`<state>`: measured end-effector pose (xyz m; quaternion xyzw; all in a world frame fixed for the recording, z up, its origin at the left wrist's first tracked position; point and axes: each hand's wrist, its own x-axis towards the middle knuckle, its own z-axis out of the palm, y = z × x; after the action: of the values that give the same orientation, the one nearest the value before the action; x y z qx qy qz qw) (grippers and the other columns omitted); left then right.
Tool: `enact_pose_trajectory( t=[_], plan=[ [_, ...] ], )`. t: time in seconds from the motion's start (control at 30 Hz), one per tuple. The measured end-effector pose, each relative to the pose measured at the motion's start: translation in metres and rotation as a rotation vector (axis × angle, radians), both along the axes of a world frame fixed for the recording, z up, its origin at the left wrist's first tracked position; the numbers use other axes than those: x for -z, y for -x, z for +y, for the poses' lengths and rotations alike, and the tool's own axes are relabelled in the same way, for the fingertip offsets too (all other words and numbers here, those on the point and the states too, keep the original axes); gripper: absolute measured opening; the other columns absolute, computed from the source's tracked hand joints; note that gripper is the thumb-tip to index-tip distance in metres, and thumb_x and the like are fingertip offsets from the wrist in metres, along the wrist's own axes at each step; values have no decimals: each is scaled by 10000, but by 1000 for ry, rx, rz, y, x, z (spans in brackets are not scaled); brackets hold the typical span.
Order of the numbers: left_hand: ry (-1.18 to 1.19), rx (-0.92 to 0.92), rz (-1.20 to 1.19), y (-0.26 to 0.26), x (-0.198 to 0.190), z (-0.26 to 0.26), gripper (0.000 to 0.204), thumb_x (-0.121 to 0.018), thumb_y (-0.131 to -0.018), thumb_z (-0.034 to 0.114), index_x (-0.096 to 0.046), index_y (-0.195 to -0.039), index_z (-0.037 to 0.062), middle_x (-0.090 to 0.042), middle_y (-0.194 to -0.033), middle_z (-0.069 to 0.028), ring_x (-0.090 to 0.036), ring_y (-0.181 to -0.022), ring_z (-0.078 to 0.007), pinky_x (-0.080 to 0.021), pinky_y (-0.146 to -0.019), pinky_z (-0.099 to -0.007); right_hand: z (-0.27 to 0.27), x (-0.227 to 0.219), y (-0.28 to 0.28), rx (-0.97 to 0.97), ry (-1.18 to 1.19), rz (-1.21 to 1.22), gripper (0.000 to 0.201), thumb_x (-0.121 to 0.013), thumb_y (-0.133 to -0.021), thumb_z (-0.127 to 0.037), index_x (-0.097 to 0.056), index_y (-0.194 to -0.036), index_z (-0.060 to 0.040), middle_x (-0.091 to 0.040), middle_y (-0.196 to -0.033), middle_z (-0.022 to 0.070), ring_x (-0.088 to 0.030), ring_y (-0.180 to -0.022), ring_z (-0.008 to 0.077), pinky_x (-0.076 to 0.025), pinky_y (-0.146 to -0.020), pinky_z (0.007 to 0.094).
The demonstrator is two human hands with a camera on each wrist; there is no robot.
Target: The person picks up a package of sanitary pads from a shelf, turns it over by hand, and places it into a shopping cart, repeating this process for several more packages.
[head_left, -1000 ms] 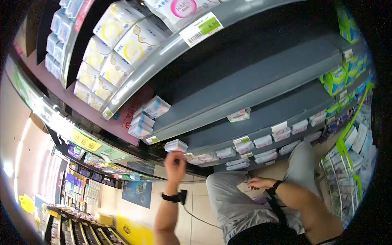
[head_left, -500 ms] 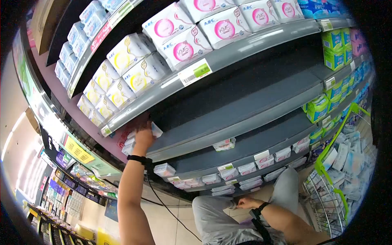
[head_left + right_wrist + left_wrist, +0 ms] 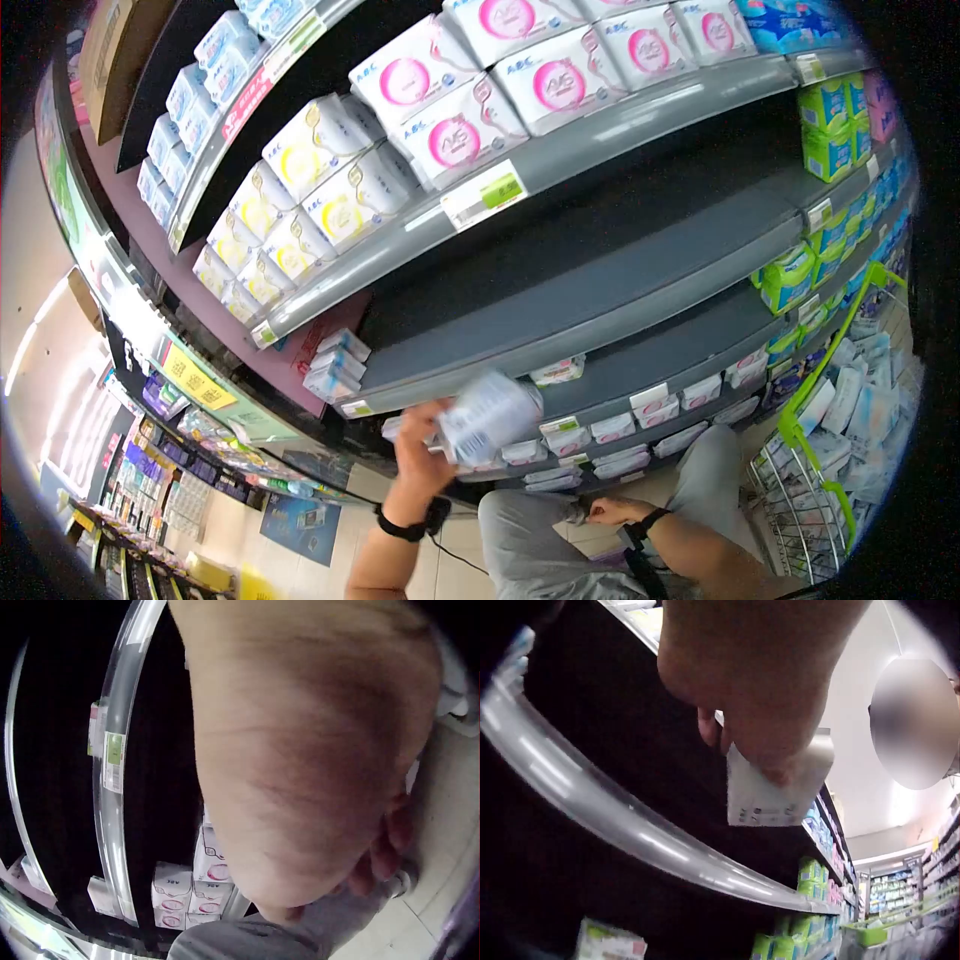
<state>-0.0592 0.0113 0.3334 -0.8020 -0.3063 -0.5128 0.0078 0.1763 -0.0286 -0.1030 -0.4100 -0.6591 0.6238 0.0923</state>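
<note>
My left hand (image 3: 424, 455) grips a white, motion-blurred package (image 3: 490, 418) with printing on its side, held in front of the lower shelf edge. Seen from the left wrist, the thumb and fingers of this hand (image 3: 757, 682) pinch the white package (image 3: 769, 799). A small stack of white packs (image 3: 337, 368) stands at the left end of the middle shelf (image 3: 600, 260), up and left of that hand. My right hand (image 3: 618, 510) hangs low between the legs, beside a foot. In the right wrist view this hand (image 3: 307, 757) has loosely bent fingers and no visible object.
White packs with pink circles (image 3: 458, 140) and yellow circles (image 3: 345, 208) fill the shelf above. Small pink-marked packs (image 3: 612, 428) line the lower shelf. A wire cart with a green rim (image 3: 797, 425), full of packs, stands at the right. Green packs (image 3: 787, 280) sit at the right shelf end.
Half a second ago my left hand was at the stack on the middle shelf; it has come down and right with a package from there. My right hand has barely moved.
</note>
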Motion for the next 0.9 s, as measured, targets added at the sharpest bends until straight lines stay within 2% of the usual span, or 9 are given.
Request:
enact_pose_trajectory(
  t=[0.1,0.17,0.23,0.33,0.37,0.4,0.5,0.57,0.9],
  plan=[
    [237,-72,137,-3,42,-38,428,-736,-707,35,-564,-1099,40,-620,-1066,-163,-604,-1024,-328,-475,-863,-400,-5,-35,0,-71,-71,-10,489,-647,-868,-513,-625,-1027,-51,-599,-847,90,-567,-783,151,-456,-646,320],
    [527,12,125,2,109,-46,445,-665,-723,-10,-584,-1159,35,-611,-1104,-164,-598,-1028,-344,-456,-908,-396,3,-19,15,-104,208,69,397,-614,-927,-358,-599,-1177,-50,-630,-1136,101,-602,-980,213,-492,-820,353],
    [619,103,150,-5,154,-62,399,-613,-728,-45,-592,-1121,20,-613,-1104,-158,-597,-1028,-344,-437,-940,-392,8,-18,12,-91,648,528,550,-590,-923,-457,-517,-1283,-48,-608,-1149,78,-593,-958,177,-505,-821,340],
    [664,7,97,-4,210,-74,400,-641,-716,-15,-596,-1112,14,-624,-1063,-173,-586,-1045,-367,-433,-949,-411,-2,-71,1,-6,50,651,480,-502,-984,-379,-477,-1335,-53,-588,-1212,68,-579,-1051,191,-479,-922,362],
    [686,-44,72,-7,237,-86,400,-646,-714,-9,-598,-1110,12,-626,-1056,-178,-585,-1047,-371,-435,-946,-416,-3,-69,-7,82,168,675,448,-489,-993,-356,-488,-1328,-59,-588,-1217,67,-578,-1057,179,-476,-925,354],
    [720,-78,47,-10,247,-90,403,-653,-714,-1,-601,-1113,10,-627,-1057,-189,-587,-1047,-375,-440,-940,-421,0,-121,-25,-50,-241,369,437,-507,-988,-353,-500,-1323,-73,-597,-1212,67,-585,-1060,165,-496,-895,342],
    [758,-93,4,-12,270,-78,443,-722,-715,24,-600,-1140,3,-628,-1106,-204,-594,-1060,-366,-459,-927,-413,-18,-108,-43,193,167,584,331,-563,-975,-308,-558,-1202,-68,-656,-1047,50,-604,-898,121,-496,-804,282],
    [912,-9,-89,-30,251,-64,499,-759,-676,14,-594,-1147,4,-622,-1147,-189,-587,-1096,-359,-454,-941,-399,-12,-114,-50,262,44,442,309,-582,-964,-267,-552,-1155,-26,-653,-991,67,-613,-905,125,-499,-811,299],
    [821,30,-77,-83,282,-61,556,-869,-635,160,-610,-1106,19,-632,-979,-88,-599,-790,-180,-488,-670,-285,-27,-114,-57,654,72,722,574,-608,-948,-273,-328,-1381,-22,-505,-1298,154,-572,-1101,213,-502,-901,362]
  ],
)
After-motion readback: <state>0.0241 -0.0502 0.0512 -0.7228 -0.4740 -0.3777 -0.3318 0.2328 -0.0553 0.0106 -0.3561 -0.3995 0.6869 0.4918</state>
